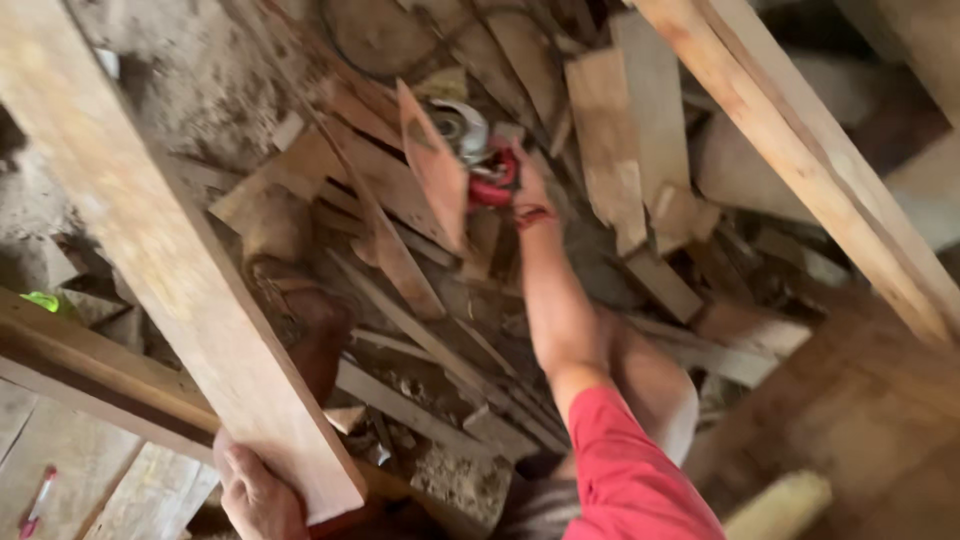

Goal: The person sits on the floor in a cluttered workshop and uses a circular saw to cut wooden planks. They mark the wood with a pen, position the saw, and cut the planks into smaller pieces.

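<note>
Plank (170, 260), long and pale, ran from the upper left of the frame down to the lower centre, where the left hand (255, 495) clenched its near end. Toward the upper centre, the right hand (528, 185) gripped a red angle grinder (478, 155) lying among a heap of wood offcuts (610, 150) on the floor.

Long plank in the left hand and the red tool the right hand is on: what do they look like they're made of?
Plank: bare, unfinished wood, pale reddish-tan with faint grain and dusty patches; no paint or varnish shows. The left hand grips its near end. Red tool: looks like a red plastic body with a shiny grey metal guard at the head, though blur leaves this open. The right hand rests on it.
</note>
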